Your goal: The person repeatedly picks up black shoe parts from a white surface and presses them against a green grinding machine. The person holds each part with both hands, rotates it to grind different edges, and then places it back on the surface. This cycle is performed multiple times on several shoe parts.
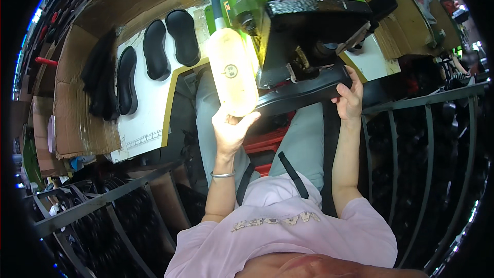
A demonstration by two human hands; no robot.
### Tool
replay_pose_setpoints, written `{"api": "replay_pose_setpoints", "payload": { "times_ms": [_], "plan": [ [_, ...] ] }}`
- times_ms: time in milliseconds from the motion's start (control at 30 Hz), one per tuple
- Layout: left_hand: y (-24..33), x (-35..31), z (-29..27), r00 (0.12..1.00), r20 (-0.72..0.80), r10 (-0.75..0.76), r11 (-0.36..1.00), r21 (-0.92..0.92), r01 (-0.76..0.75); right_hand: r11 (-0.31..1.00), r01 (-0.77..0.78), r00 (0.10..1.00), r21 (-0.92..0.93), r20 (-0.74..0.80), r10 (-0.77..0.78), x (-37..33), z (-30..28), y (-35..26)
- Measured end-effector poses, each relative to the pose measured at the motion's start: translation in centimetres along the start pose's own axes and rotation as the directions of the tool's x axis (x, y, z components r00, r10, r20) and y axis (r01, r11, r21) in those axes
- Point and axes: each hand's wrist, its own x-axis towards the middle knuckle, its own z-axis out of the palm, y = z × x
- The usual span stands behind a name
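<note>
A long black shoe sole [303,92] lies crosswise under the head of a green and black machine [314,25]. My right hand [350,98] grips the sole's right end, thumb in front and fingers curled over its far edge. At the other end my left hand [231,131] closes around the sole, its fingertips partly hidden by a bright oblong lamp [231,72] and its glare. The spot where the machine meets the sole is in shadow and cannot be made out.
On the white worktop [149,134] at left lie several black soles [182,36], beside a dark heap [100,77]. Cardboard walls [85,103] edge the worktop. Metal rail racks [427,139] holding dark items flank me. A red stool [265,146] shows between my legs.
</note>
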Motion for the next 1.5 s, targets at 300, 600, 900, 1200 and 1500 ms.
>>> {"api": "replay_pose_setpoints", "payload": {
  "times_ms": [300,600,900,1200,1500],
  "plan": [
    [-4.2,1.3,3.2,0.983,0.002,0.185,0.918,0.357,-0.173,0.990,0.118,0.985,-0.083,-0.115,-0.127,1.4,-2.6,-2.4],
    [-0.6,0.6,1.5,1.000,0.027,-0.009,0.999,0.049,0.008,0.987,0.047,0.998,-0.152,-0.043,-0.055,2.9,1.4,-3.1],
    [0.0,-0.1,-2.6,0.994,0.059,-0.096,0.995,0.016,0.095,0.993,0.072,0.992,-0.089,0.106,-0.062,1.3,2.8,-1.6],
    [1.6,1.4,2.5,0.973,0.065,0.223,0.790,0.572,-0.219,0.983,0.180,0.977,-0.035,0.119,-0.174,1.5,1.3,-2.6],
    [1.7,1.6,1.2,0.992,0.007,0.124,0.929,0.351,-0.118,0.984,0.149,0.982,-0.101,0.132,-0.135,1.8,4.3,-3.1]
  ]
}}
